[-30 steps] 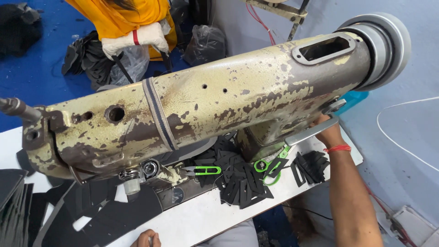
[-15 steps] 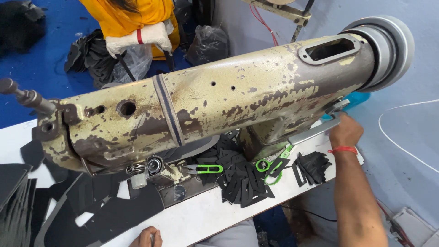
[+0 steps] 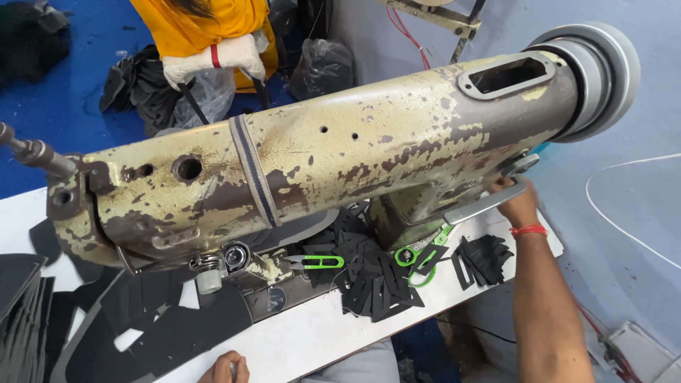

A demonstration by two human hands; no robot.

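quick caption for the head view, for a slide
Right hand at a worn sewing machine's lever, black pieces below.

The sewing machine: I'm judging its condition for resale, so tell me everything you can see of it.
The sewing machine is an old industrial model. Its cream paint has flaked widely to brown-grey metal. A long horizontal arm carries a dark band, several round holes and an oval opening near the grey handwheel at its right end. The needle head hangs at left over black cut pieces on the white table. The right hand reaches the base below the handwheel.
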